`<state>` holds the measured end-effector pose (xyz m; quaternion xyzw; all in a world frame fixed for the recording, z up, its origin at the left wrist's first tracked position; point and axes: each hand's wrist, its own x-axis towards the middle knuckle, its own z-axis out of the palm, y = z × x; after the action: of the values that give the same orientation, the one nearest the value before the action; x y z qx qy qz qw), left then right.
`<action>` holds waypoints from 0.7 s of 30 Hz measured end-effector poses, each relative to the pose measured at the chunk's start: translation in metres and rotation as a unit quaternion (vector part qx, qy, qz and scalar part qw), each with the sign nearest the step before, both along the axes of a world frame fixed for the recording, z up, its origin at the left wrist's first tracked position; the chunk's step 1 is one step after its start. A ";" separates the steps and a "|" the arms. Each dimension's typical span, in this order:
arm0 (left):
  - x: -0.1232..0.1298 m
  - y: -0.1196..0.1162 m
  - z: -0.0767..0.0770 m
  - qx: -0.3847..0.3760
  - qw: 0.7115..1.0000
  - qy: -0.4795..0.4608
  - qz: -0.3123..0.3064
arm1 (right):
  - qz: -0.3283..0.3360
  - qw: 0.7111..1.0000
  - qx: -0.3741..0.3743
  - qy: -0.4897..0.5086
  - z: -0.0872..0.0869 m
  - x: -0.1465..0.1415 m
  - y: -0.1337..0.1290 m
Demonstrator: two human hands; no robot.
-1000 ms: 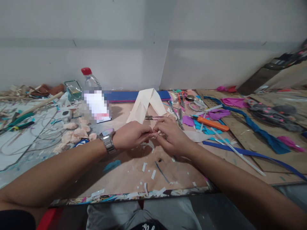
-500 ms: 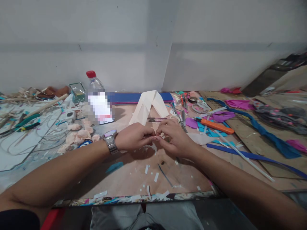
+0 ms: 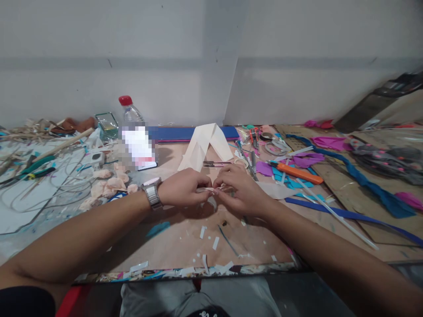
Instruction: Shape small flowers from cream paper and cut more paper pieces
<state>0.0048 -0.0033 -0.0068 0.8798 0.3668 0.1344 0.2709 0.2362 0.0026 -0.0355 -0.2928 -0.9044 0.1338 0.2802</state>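
Note:
My left hand [image 3: 183, 188], with a metal watch [image 3: 152, 194] at its wrist, pinches a thin pale paper strip [image 3: 279, 191] over the middle of the table. Against it, my right hand [image 3: 243, 191] grips the same strip, fingertips nearly touching the left ones. The strip's wider end sticks out beyond the right hand; the gathered part between my fingers is partly hidden. Behind my hands lie dark thread snips [image 3: 214, 164] and a folded cream paper band [image 3: 211, 133]. A roll of tape [image 3: 243, 162] sits just past my right fingers.
A phone [image 3: 137, 147] leans against a red-capped bottle [image 3: 125, 102] at back left. Pliers [image 3: 39, 169] and peach crumpled pieces [image 3: 107, 187] lie left. On the right are an orange cutter [image 3: 299, 173], a blue strip [image 3: 343, 214] and cardboard [image 3: 373, 224]. Paper scraps [image 3: 215, 243] litter the front.
My fingertips have shifted slightly along the strip, and more of the pale paper shows between them. The things on the table stay where they were.

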 end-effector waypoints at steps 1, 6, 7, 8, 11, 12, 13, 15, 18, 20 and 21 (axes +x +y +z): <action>0.000 0.000 0.000 -0.002 1.000 0.002 0.001 | 0.002 1.000 0.002 0.002 0.000 0.000 0.000; -0.001 0.001 0.001 -0.015 1.000 0.017 0.002 | 0.013 1.000 0.007 0.001 -0.001 0.000 0.001; -0.001 0.001 0.001 -0.017 1.000 0.019 0.001 | 0.014 1.000 0.008 0.002 -0.001 0.000 0.000; -0.001 0.001 0.001 -0.020 1.000 0.020 0.000 | 0.016 1.000 0.009 0.002 -0.001 0.000 0.000; -0.001 0.001 0.000 -0.028 0.999 0.020 0.000 | 0.014 1.000 0.012 0.002 -0.001 -0.001 -0.001; -0.001 0.001 0.001 -0.031 0.999 0.018 -0.001 | 0.013 1.000 0.013 0.003 0.000 -0.002 -0.001; -0.002 0.000 0.001 -0.035 0.999 0.016 -0.004 | 0.013 1.000 0.014 0.003 0.000 -0.002 -0.001; -0.001 0.000 0.002 -0.043 0.999 0.007 -0.012 | 0.015 1.000 0.018 0.003 0.000 -0.001 -0.001; -0.001 0.000 0.003 -0.058 0.998 -0.023 -0.015 | 0.015 1.000 0.026 -0.006 0.000 0.000 0.001; -0.001 0.000 0.003 -0.070 0.996 -0.047 -0.018 | 0.012 0.999 0.031 -0.010 0.000 0.000 0.001; -0.002 0.001 0.003 -0.074 0.996 -0.053 -0.020 | 0.011 0.999 0.033 -0.011 0.001 0.000 0.001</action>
<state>0.0033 -0.0027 -0.0038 0.8558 0.3434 0.1481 0.3574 0.2361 0.0038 -0.0350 -0.2748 -0.9145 0.1037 0.2781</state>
